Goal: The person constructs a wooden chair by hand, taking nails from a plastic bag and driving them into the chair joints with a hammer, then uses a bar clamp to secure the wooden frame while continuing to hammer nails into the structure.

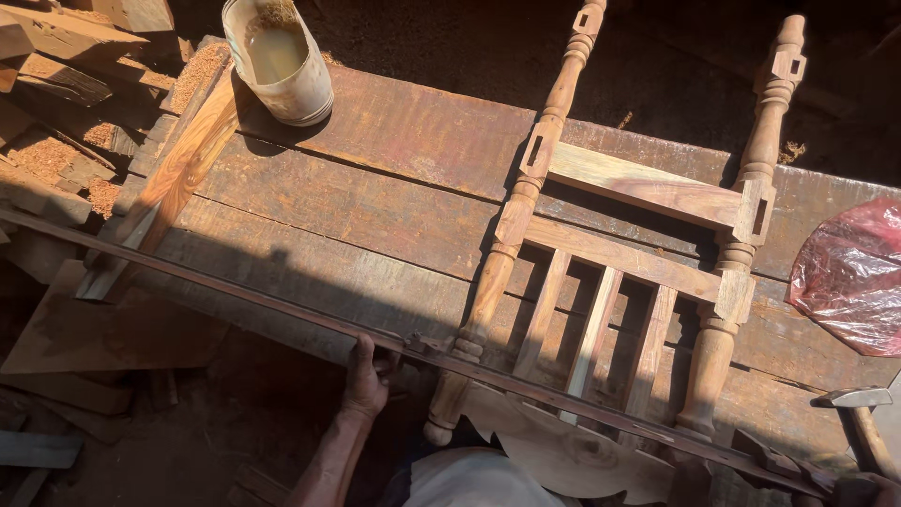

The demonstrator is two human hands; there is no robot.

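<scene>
Here the left hand (pixel 364 376) is closed around a long dark metal bar clamp (pixel 282 302) that runs from nine o'clock to five o'clock across the near edge of the plank counter (pixel 375 207). The right hand (pixel 859 490) shows only partly at five o'clock by the bar's far end, so I cannot tell its grip. Under the bar lies a wooden chair frame (pixel 619 272) with turned legs, at three o'clock. A cut-open plastic jug (pixel 279 58) of yellowish liquid stands at eleven o'clock.
</scene>
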